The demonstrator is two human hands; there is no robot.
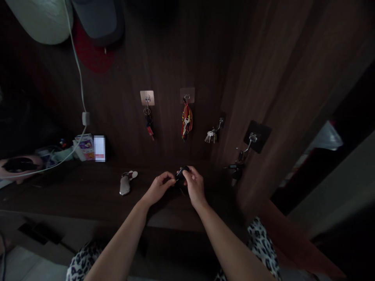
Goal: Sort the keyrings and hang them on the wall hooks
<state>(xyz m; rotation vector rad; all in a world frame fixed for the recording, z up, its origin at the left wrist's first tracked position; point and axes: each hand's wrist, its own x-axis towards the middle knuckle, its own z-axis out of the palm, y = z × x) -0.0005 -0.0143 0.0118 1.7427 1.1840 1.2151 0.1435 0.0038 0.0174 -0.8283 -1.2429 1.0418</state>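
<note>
My left hand [159, 187] and my right hand [195, 185] meet above a dark wooden shelf [73, 187]. Both hands pinch a small black object [182, 173], probably a key fob, though my fingers hide much of it. A silver key fob with a white tag [125, 183] lies on the shelf to the left of my hands. Above them, a bunch of keys with a red tag [149, 123] and keys with a colourful strap [186, 121] hang from adhesive wall hooks.
Further right, a bunch of silver keys [211, 135] and a dark key set [237, 166] hang from hooks on the dark wood wall. Boxes and a white cable [79, 74] sit at the left. A wooden panel [281, 97] rises at the right.
</note>
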